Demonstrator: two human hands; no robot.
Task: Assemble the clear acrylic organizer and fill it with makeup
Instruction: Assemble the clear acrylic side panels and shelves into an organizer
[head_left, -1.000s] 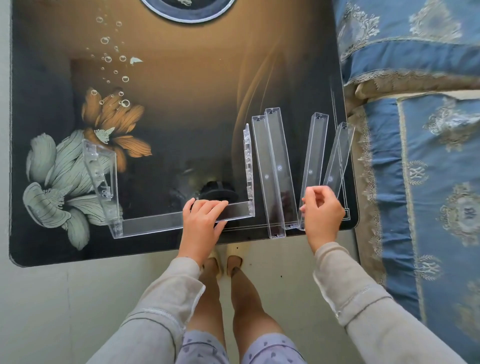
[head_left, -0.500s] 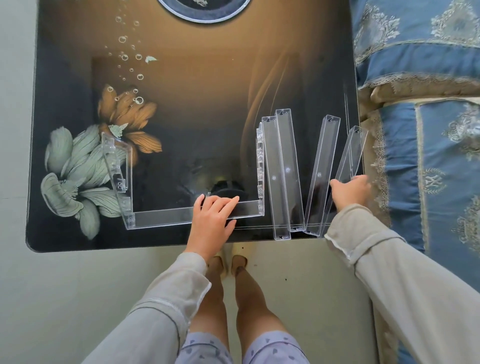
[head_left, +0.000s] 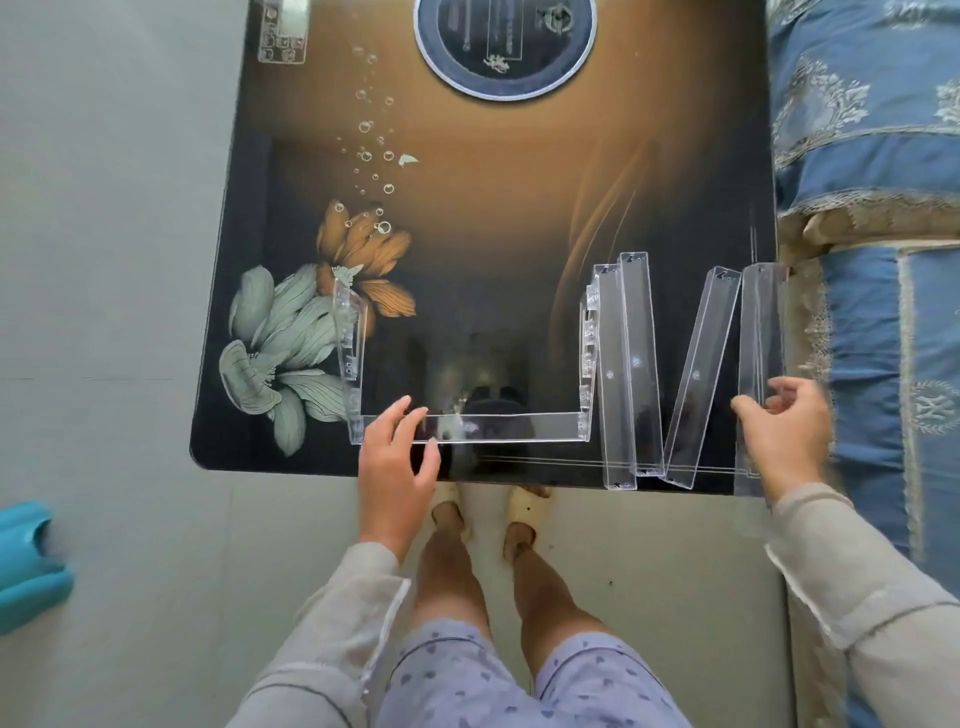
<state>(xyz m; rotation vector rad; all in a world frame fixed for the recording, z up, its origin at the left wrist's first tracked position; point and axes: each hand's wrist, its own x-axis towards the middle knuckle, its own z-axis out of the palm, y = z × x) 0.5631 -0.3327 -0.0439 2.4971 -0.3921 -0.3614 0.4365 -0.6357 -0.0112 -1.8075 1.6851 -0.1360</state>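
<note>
Steadying the acrylic frame (head_left: 509, 427) at the worktop's (head_left: 493, 234) near edge, the left hand (head_left: 397, 462) is laid flat while the rightmost panel (head_left: 759, 322) is gripped by the right hand (head_left: 784, 431), whose lift could see neighbouring panels (head_left: 696, 374) knocked off the edge.

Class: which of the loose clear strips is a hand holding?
The rightmost strip: the right hand grips its near end, while the other three lie untouched.

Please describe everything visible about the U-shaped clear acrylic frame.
The U-shaped frame is clear acrylic: a long front strip joining two upright side walls with small slots. It stands near the front edge of the dark printed table, open toward the far side. The left hand rests on the strip's left part.
</note>
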